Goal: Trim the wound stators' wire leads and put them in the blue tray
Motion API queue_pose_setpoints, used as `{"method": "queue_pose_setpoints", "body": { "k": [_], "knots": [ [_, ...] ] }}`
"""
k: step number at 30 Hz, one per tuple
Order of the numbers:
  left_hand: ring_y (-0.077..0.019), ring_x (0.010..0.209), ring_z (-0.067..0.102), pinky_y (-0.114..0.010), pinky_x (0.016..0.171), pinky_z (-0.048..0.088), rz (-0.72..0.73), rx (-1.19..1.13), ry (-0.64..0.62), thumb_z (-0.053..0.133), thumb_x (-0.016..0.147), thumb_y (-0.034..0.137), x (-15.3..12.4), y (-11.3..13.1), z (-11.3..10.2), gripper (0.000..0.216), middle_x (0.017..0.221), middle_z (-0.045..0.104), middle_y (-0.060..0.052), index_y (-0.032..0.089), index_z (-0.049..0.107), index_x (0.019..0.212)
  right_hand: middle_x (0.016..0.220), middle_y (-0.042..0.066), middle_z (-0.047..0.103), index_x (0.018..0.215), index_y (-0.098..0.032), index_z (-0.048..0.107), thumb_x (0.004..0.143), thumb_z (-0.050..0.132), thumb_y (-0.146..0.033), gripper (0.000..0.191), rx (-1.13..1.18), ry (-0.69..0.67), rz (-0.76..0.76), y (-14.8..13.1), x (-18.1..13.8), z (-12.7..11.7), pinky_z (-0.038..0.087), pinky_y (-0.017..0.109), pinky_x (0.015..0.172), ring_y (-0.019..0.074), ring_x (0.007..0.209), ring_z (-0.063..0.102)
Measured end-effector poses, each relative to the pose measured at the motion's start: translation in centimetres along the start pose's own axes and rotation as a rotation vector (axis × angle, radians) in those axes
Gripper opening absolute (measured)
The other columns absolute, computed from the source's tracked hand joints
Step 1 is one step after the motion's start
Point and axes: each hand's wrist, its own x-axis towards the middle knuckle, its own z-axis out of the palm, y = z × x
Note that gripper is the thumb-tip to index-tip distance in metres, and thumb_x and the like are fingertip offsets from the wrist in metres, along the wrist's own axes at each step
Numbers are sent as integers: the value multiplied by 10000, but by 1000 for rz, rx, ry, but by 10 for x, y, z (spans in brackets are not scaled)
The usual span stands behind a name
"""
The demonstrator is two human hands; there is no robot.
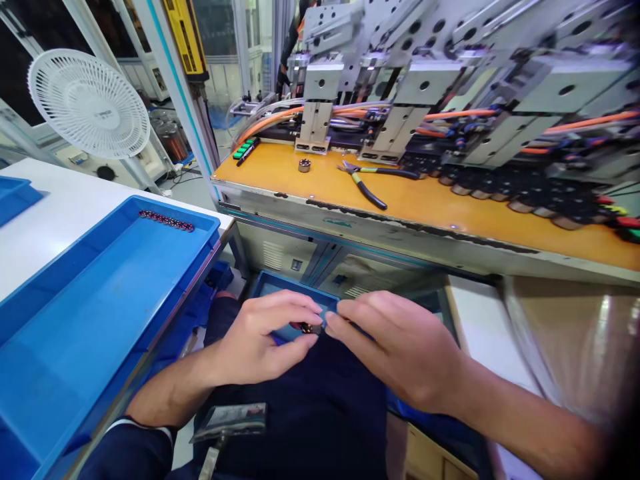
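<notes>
My left hand [265,337] pinches a small round metal part with coppery spots, perhaps a motor stator [309,328], between thumb and fingers above my lap. Close by on its right is my right hand [405,347], its thumb and fingertips drawn together at the part's edge. Whatever those fingertips grip is hidden. Under both hands lies a small blue tray [270,281], mostly covered by them. A row of similar small parts [166,221], red and coppery, sits at the far end of the large blue tray [100,300] on my left.
Across the orange bench [270,175] lie pliers [367,183], a metal ring [305,165], a marker [248,152] and many dark cylindrical parts [520,197]. Machine fixtures [315,120] rise behind them. A white fan [90,107] stands at left, a cardboard box [570,333] at right.
</notes>
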Motion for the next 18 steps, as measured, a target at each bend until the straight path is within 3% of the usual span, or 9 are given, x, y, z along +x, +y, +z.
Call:
{"method": "queue_pose_setpoints", "body": {
  "k": [3,5,7,8,10,12,14,18],
  "knots": [
    [-178,943,706,-272,859,577,-3,-20,22,705,772,70,-3,-2,-3,200,1009,732,-150,96,714,970,719,43,606,775,-157,611,981,421,-185,281,372,-60,286,-8,3,8,423,280,592,146,651,529],
    [-180,933,710,-276,853,579,17,-40,26,706,773,64,-6,-4,-4,189,1019,727,-156,98,724,958,674,11,587,735,-160,587,1001,422,-257,328,749,-215,527,-10,6,6,441,225,555,109,610,539],
    [-180,912,715,-275,823,587,36,-49,40,706,769,56,-8,-5,-5,182,1018,726,-155,107,731,942,631,-7,590,702,-163,590,1008,410,-330,393,1012,-361,648,-1,11,0,450,194,512,93,561,554],
    [-178,893,716,-275,805,590,38,-48,55,708,765,53,-9,-6,-5,181,1011,728,-149,115,734,933,628,-10,603,701,-164,608,998,432,-359,396,1016,-355,654,11,14,-4,458,191,511,94,558,566],
    [-167,841,714,-278,770,596,25,-44,104,712,757,53,-9,-7,-4,183,1000,732,-135,134,737,919,709,1,658,767,-163,668,957,504,-397,343,707,-162,646,46,23,-11,488,214,603,112,643,610],
    [-153,793,710,-273,734,598,6,-60,154,711,756,55,-9,-9,-3,186,1011,730,-126,147,738,915,883,39,698,921,-137,705,918,533,-428,338,126,101,664,94,30,-16,480,273,769,144,813,638],
    [-154,795,711,-270,719,599,-3,-82,189,709,757,54,-8,-10,-2,190,1020,728,-125,149,738,919,1042,114,690,1026,-56,695,862,573,-449,443,-21,138,695,141,36,-15,434,346,893,220,1014,619],
    [-176,867,714,-279,740,601,-11,-61,258,709,765,62,-9,-11,-6,196,1015,732,-121,156,738,935,884,100,734,937,-58,716,726,699,-496,486,-73,70,665,198,42,5,447,231,720,166,872,657]
  ]
}}
